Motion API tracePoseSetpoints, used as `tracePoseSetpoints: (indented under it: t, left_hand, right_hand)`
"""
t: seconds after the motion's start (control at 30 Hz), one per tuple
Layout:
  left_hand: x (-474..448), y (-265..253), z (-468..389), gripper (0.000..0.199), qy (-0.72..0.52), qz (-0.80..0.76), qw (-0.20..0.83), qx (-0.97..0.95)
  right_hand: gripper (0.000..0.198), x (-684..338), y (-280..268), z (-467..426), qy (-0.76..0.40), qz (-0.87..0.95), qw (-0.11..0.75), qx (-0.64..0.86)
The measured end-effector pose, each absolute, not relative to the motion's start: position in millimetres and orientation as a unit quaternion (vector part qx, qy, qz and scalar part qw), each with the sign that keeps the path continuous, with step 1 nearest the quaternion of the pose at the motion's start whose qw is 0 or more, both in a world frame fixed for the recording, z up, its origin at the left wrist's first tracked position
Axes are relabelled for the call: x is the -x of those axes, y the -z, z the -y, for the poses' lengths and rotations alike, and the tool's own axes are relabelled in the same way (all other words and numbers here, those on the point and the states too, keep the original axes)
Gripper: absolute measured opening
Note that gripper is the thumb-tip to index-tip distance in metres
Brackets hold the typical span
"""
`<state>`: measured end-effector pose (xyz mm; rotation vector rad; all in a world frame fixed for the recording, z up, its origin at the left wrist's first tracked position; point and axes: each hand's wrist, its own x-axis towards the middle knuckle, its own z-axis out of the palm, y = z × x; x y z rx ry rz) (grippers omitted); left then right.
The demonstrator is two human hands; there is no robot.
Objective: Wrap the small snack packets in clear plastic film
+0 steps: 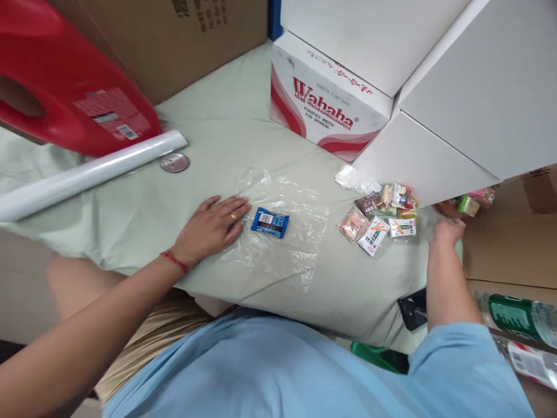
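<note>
My left hand [216, 227] lies flat, fingers stretched out, on the left edge of a clear plastic sheet or bag [300, 249]. Just right of its fingertips, a small blue snack packet [270, 223] rests on the plastic. Far to the right, my right hand [447, 230] reaches beside several small wrapped snacks [472, 203] at the cardboard box. Its fingers are mostly turned away, so their grip is hidden. Between the hands sits a group of snack packets, among them two white ones [373, 235], a pink one [353, 224] and a dark brown one [369, 203].
A white Wahaha carton [326, 104] and white boxes [435, 145] stand behind. At left are a red jug [87, 87], a white roll [96, 171] and a round metal disc [174, 162]. A black phone-like object [412, 309] and bottles [517, 316] are near my right arm.
</note>
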<state>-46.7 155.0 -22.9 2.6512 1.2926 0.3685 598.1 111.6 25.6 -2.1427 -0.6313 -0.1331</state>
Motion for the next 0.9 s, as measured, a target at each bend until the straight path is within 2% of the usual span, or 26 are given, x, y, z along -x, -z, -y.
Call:
tracePoseSetpoints:
  t: [0.1, 0.17, 0.27, 0.37, 0.43, 0.57, 0.67, 0.77, 0.9]
  left_hand:
    - [47.1, 22.1, -154.6, 0.053, -0.115, -0.434, 0.091, -0.889]
    - [47.5, 21.2, -154.3, 0.054, -0.114, -0.432, 0.093, -0.890]
    - [48.0, 19.3, -154.1, 0.057, -0.114, -0.427, 0.102, -0.891]
    - [50.2, 18.0, -155.6, 0.059, -0.111, -0.426, 0.114, -0.891]
    - [53.9, 18.0, -157.6, 0.059, -0.102, -0.423, 0.120, -0.893]
    - [64.3, 20.7, -162.2, 0.058, -0.074, -0.384, 0.122, -0.912]
    - [69.2, 24.1, -164.2, 0.057, -0.072, -0.367, 0.121, -0.919]
    - [69.8, 26.0, -164.8, 0.058, -0.078, -0.366, 0.122, -0.919]
    - [68.6, 23.9, -163.0, 0.059, -0.079, -0.368, 0.119, -0.919]
  right_hand:
    - [0.022, -518.4, -21.4, -79.4, 0.061, 0.272, 0.449, 0.849]
    - [0.023, -441.8, -15.3, -51.7, 0.067, 0.386, 0.433, 0.812]
    - [0.038, -326.2, -1.3, -18.0, -0.061, 0.666, 0.327, 0.667]
    - [0.049, -265.7, 14.0, 0.3, -0.148, 0.786, 0.216, 0.560]
    - [0.053, -265.7, 20.8, 11.2, -0.164, 0.788, 0.178, 0.567]
    - [0.051, -308.7, 16.7, 35.5, -0.180, 0.755, 0.162, 0.609]
    - [0.040, -331.3, 2.1, 37.3, -0.177, 0.737, 0.200, 0.621]
    - [0.038, -340.2, -9.3, 16.2, -0.105, 0.703, 0.247, 0.659]
    - [0.042, -358.0, -14.6, -24.9, -0.060, 0.711, 0.175, 0.679]
